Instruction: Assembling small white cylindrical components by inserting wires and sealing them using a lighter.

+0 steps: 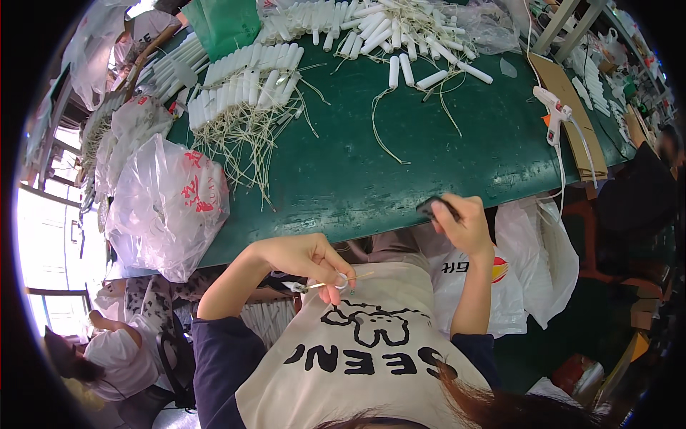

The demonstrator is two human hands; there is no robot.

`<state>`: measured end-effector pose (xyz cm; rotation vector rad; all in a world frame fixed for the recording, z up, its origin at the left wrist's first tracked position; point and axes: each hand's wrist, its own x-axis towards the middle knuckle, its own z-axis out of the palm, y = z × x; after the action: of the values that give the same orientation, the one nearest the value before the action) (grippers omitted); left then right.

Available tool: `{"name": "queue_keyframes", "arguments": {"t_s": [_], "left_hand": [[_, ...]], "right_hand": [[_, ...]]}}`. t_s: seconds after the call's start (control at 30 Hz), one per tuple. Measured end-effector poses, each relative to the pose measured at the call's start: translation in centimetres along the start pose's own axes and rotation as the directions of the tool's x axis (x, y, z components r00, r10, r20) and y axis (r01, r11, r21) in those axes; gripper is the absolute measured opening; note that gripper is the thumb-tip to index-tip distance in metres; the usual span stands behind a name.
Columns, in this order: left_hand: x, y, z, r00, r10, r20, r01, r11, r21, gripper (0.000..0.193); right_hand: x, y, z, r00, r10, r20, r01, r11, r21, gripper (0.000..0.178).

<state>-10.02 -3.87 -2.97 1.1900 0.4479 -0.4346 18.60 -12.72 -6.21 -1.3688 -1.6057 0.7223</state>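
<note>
My left hand [314,261] is at the table's near edge, in front of my shirt. Its fingertips pinch a thin pale wire [364,275], with a small white ring beside the fingers and a whitish end poking out on the left. Farther right, my right hand [464,223] is closed around a small black object [437,208] just over the table edge; its kind cannot be made out. Beyond both hands, white cylinders with thin wires [246,86] lie in rows at the left. More white cylinders [379,32] form a pile at the back, a few lying loose in front.
The green table [321,171] stretches ahead. A stuffed clear plastic bag [168,207] sits at its left edge. A white glue gun [554,114] with a cord lies at right by a cardboard strip [572,121]. White bags [536,257] hang below. Another person [114,357] sits at lower left.
</note>
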Motion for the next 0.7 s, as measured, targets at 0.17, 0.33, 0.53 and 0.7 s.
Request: {"name": "queue_keyframes", "arguments": {"t_s": [0.17,0.33,0.53,0.7], "left_hand": [[-0.2,0.1,-0.1,1.000,0.009,0.001,-0.009,1.000,-0.020,0.025],[-0.6,1.0,0.0,0.999,0.029,-0.026,-0.030,0.999,-0.032,0.025],[-0.3,2.3,-0.1,0.998,0.061,-0.032,-0.061,0.998,0.011,0.026],[0.4,4.1,-0.7,0.981,0.129,-0.145,-0.134,0.991,-0.025,0.024]], "right_hand": [[2.4,1.2,0.7,0.949,0.013,-0.314,-0.070,0.983,-0.170,0.032],[5.1,4.5,1.2,0.868,-0.086,-0.489,-0.290,0.712,-0.640,0.028],[6.1,6.3,1.3,0.772,-0.070,-0.631,-0.404,0.712,-0.574,0.021],[5.5,3.7,1.1,0.787,-0.221,-0.577,-0.099,0.876,-0.471,0.017]]}}
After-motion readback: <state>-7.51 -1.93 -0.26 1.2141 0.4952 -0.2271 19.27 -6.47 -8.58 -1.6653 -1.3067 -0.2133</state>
